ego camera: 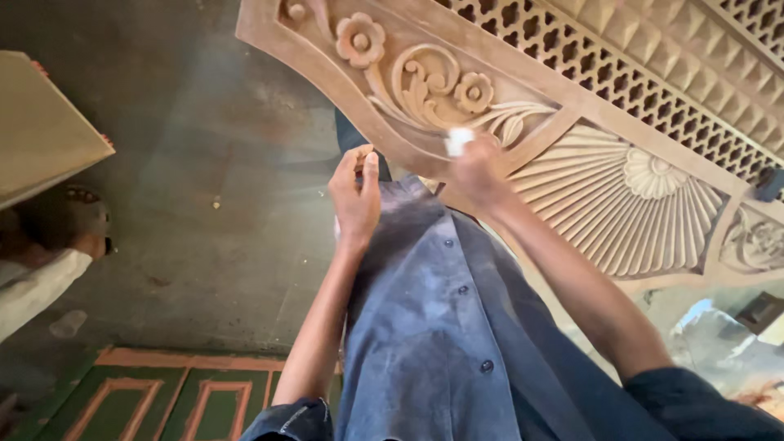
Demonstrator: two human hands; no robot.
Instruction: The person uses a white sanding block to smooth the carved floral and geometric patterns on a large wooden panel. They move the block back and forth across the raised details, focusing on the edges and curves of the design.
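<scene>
A large carved wooden panel (572,122) with flowers, scrolls, a fan-shaped shell and lattice work leans across the upper right of the head view. My right hand (474,167) presses a small white piece (458,139), probably sandpaper or cloth, against the panel's lower carved edge near the leaf carving. My left hand (356,192) hovers just left of it, below the panel's edge, fingers drawn together; whether it holds anything I cannot tell. My dusty blue buttoned shirt (433,327) fills the lower middle.
A grey concrete floor (212,163) lies to the left. A pale board (41,131) juts in at the far left, with another person's sandalled foot (77,220) and white sleeve below it. Green panels with orange borders (163,396) lie at the bottom left.
</scene>
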